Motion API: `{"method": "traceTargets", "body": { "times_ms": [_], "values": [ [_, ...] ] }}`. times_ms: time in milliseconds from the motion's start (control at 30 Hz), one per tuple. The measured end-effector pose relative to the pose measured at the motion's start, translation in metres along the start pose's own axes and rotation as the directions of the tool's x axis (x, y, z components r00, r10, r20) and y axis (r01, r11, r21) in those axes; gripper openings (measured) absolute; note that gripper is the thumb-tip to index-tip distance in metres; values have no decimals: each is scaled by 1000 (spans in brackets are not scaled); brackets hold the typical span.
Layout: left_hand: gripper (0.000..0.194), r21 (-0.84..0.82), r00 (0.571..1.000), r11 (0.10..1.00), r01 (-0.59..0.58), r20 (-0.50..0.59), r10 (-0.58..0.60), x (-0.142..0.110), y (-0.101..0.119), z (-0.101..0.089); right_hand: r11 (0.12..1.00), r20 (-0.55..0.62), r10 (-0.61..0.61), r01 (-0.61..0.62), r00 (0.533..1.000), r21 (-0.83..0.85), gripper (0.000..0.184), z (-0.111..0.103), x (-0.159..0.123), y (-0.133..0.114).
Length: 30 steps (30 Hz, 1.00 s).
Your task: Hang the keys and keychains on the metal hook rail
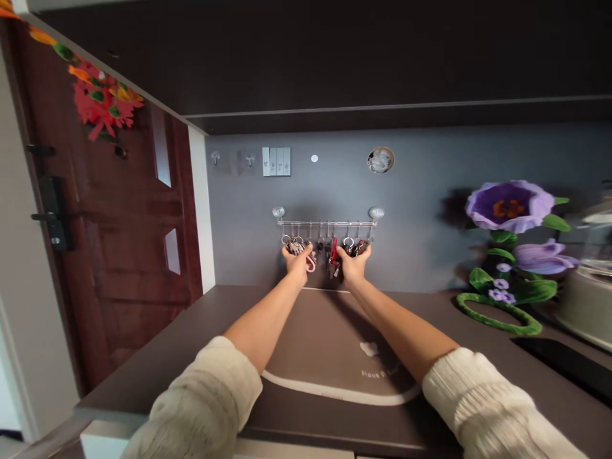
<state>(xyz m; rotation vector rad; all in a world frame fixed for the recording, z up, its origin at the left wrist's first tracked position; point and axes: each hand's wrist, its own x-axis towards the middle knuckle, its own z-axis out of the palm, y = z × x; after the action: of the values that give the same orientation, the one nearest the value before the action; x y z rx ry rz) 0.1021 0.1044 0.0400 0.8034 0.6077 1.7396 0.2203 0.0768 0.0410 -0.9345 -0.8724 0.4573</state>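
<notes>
A clear hook rail (327, 224) is fixed to the grey back panel by two round suction mounts, with several bunches of keys hanging from its hooks. My left hand (296, 264) is closed around a bunch of keys (295, 245) at the rail's left end, and a pink loop (312, 262) hangs beside its thumb. At the right end my right hand (354, 264) is closed on another bunch, partly hidden by the fingers, below a silver key ring (349, 242). A red key holder (333, 250) hangs by the right thumb. Dark keys hang between both hands.
Beneath my arms a brown mat (329, 331) with a pale border lies on the dark counter (191, 338). Purple fabric flowers (509, 207), a black flat object (568, 366) and a pale appliance (588, 299) stand or lie right. A dark shelf (335, 57) overhangs; a red-brown door (129, 255) is left.
</notes>
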Motion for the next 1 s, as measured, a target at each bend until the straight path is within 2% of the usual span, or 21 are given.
{"method": "traceTargets", "body": {
  "times_ms": [133,267,400,467,600,700,767,800,900,1000],
  "values": [
    [62,-110,997,992,65,42,-61,-7,13,3,983,28,125,-128,992,133,64,-3,0,-10],
    [60,-93,996,992,82,44,-78,-15,32,-5,978,24,102,-105,995,180,51,-14,1,-26],
    [63,8,1000,1000,3,16,-3,-17,47,-6,984,4,43,-43,999,171,50,-18,8,-44],
    [62,77,998,995,-63,36,60,-14,54,-2,989,14,15,-17,1000,149,51,-16,14,-51],
    [61,183,979,968,-173,142,148,-7,68,13,991,81,-44,33,996,126,50,-11,28,-66],
    [61,234,962,953,-192,235,137,-9,78,19,995,189,-66,51,980,82,49,-15,29,-76],
    [60,293,946,941,-170,315,73,-17,81,13,999,329,-41,42,943,3,49,-23,22,-79],
    [59,333,933,930,-155,360,27,-21,80,7,998,421,-4,31,907,-58,50,-30,16,-78],
    [53,517,862,843,-147,486,-147,-35,73,-23,954,640,134,76,757,-289,56,-52,-3,-69],
    [47,684,802,670,-289,555,-221,-45,63,-57,885,750,278,142,600,-443,60,-70,-20,-59]
  ]
}}
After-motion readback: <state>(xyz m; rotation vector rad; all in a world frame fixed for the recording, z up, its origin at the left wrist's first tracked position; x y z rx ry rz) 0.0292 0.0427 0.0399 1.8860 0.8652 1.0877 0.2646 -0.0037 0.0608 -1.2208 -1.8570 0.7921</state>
